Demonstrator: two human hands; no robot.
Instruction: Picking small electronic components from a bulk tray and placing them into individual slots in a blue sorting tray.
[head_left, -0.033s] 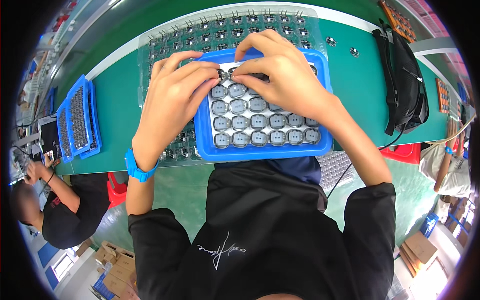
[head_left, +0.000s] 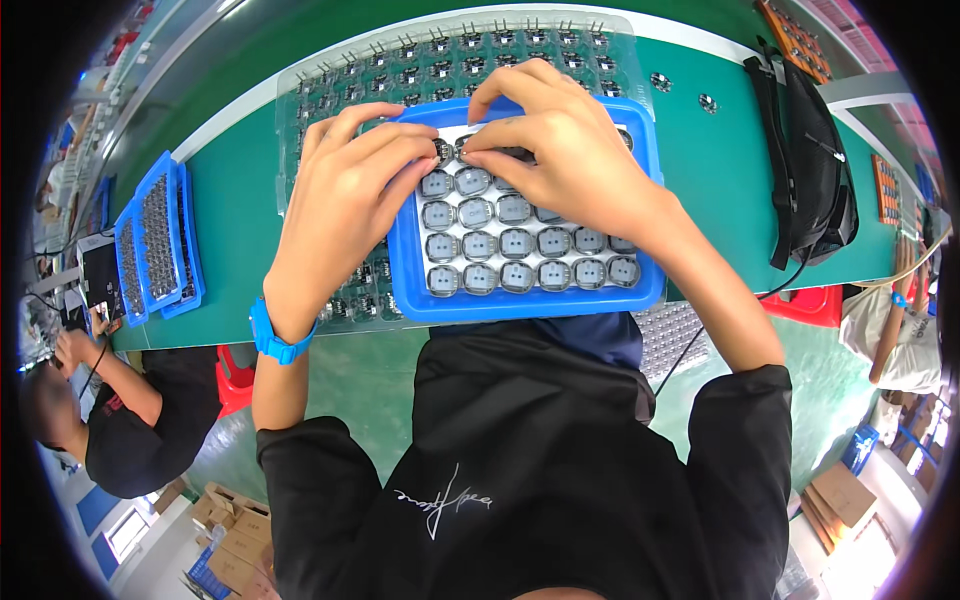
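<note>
A blue tray (head_left: 530, 306) stands in front of me, holding rows of grey rounded electronic parts (head_left: 478, 246) in a white insert. At its far left corner the fingertips of my left hand (head_left: 350, 190) pinch a small dark part (head_left: 444, 152). Right beside it, my right hand (head_left: 575, 150) has thumb and forefinger closed on the neighbouring dark part (head_left: 462, 146). Both parts are largely hidden by the fingers, and my right hand covers much of the far rows. Beneath the blue tray lies a clear plastic tray (head_left: 284, 150) with many pronged circuit pieces in its pockets.
Two loose circuit pieces (head_left: 661, 82) lie on the green table (head_left: 705, 190) at right. Farther right is a black backpack (head_left: 808, 160). More blue trays (head_left: 188, 240) of parts stand at left, near a seated person (head_left: 140, 420). Another person's arm (head_left: 888, 330) shows at far right.
</note>
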